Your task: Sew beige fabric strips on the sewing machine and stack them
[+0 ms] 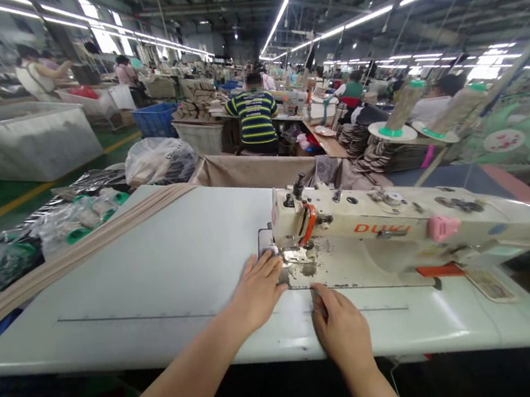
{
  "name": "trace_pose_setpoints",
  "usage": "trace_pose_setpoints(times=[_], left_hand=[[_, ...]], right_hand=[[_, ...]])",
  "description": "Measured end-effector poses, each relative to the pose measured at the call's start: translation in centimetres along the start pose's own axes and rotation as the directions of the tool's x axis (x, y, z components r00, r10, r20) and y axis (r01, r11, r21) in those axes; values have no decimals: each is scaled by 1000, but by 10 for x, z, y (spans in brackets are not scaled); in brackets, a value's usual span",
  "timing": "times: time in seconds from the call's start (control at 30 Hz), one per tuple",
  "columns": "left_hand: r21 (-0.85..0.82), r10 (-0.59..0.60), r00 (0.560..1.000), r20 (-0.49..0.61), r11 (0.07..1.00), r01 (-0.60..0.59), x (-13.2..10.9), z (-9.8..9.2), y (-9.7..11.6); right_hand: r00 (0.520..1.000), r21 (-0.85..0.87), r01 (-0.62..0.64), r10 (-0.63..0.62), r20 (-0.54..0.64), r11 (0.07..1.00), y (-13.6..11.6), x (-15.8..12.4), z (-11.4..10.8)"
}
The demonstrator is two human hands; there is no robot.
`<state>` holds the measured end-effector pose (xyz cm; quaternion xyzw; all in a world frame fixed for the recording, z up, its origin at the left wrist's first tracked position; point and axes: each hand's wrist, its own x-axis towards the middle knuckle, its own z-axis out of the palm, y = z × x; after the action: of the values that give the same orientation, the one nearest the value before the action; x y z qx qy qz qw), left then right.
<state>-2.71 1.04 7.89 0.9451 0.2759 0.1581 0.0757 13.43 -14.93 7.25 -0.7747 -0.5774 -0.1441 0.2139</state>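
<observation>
A white sewing machine (370,217) with an orange guard near its needle stands on a pale sewing table (156,265). My left hand (260,293) lies palm down, fingers stretched out, its tips beside the presser foot and the worn needle plate (299,258). Part of a small light piece (268,250) shows just beyond those fingertips; its kind is unclear. By the front edge of the machine bed rests my right hand (343,325), fingers curled inward and closed. Whatever it may pinch is hidden.
Long beige fabric strips (89,238) drape over the table's left side. Bagged thread cones (82,219) lie beyond it. Behind the table stands a fabric-lined bin (251,166), and a person in a striped shirt (257,118) sits farther back. A green fan (515,133) is at right.
</observation>
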Motion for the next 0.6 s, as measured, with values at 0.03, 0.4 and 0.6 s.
trace_pose_setpoints(times=[0.03, 0.4, 0.6], left_hand=[[-13, -7, 1000, 14, 1000, 7, 1, -1, 0], [-295, -18, 1000, 3, 955, 18, 46, -1, -45], [-287, 102, 995, 20, 953, -92, 88, 4, -65]], right_hand=[[1000, -2, 4, -4, -2, 1000, 0, 0, 0], [1000, 22, -15, 14, 21, 1000, -1, 2, -3], [999, 37, -31, 30, 28, 999, -1, 3, -4]])
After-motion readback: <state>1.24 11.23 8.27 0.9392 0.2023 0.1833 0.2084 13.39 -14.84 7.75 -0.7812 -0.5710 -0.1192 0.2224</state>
